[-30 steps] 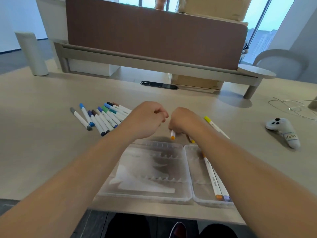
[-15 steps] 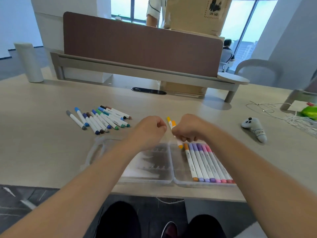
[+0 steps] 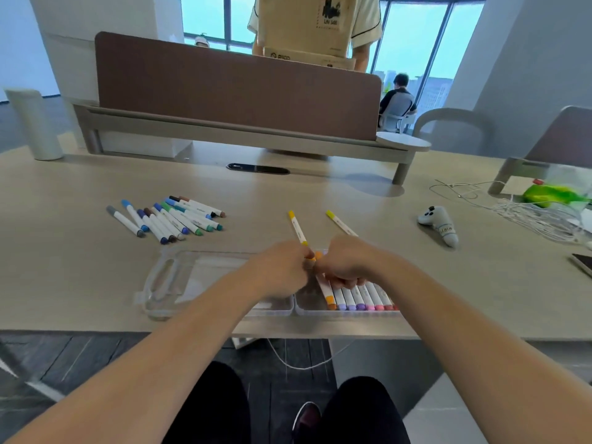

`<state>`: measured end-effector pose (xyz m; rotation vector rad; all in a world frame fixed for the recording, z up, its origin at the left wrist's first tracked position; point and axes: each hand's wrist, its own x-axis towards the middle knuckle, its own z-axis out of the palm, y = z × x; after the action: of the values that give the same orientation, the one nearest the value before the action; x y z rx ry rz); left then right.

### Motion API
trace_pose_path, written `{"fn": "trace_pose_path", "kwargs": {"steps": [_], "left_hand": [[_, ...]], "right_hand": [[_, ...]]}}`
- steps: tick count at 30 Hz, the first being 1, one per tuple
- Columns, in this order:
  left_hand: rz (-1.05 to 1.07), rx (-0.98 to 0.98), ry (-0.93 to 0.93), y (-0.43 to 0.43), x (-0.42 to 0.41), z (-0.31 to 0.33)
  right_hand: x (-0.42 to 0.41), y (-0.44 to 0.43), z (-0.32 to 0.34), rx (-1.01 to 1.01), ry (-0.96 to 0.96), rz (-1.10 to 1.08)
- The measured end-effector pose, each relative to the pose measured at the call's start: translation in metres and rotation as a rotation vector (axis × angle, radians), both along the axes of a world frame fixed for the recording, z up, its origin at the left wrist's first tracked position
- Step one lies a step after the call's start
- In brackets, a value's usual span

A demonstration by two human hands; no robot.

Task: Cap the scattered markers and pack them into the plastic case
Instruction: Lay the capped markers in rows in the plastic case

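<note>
L hand (image 3: 282,267), R hand (image 3: 344,262) curled, pinching orange marker (image 3: 317,255), over case (image 3: 192,274)

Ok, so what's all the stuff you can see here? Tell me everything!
Table: one, beige, under everything.
Plastic case: one, clear, open flat at the near edge.
Markers in the case: about seven, with orange, purple and pink ends, in the right half.
Marker pile: about eleven, blues, greens, browns and grey, on the table's left.
Loose markers: two, yellow caps, just beyond the hands.
Held marker: one, orange, between the hands.
Controller: one, white, to the right.
Cables: a tangle, white, far right.
Cylinder: one, white, far left.
Divider: one, brown, across the back.
Left hand: pinches the held marker.
Right hand: pinches it too.
</note>
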<state>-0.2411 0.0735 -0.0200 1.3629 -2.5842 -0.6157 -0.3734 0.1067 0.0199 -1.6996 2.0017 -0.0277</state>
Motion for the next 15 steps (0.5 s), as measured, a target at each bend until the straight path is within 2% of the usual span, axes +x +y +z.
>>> {"fn": "trace_pose_path", "kwargs": {"steps": [5,15], "left_hand": [[-0.069,0.017,0.067,0.002,0.001,-0.004],[-0.136,0.085,-0.012,0.003,0.001,-0.005]], "right_hand": [[-0.014,-0.003,-0.007,-0.011,0.018,-0.016],[-0.015,-0.005,-0.007,0.02,0.043,0.04]]}}
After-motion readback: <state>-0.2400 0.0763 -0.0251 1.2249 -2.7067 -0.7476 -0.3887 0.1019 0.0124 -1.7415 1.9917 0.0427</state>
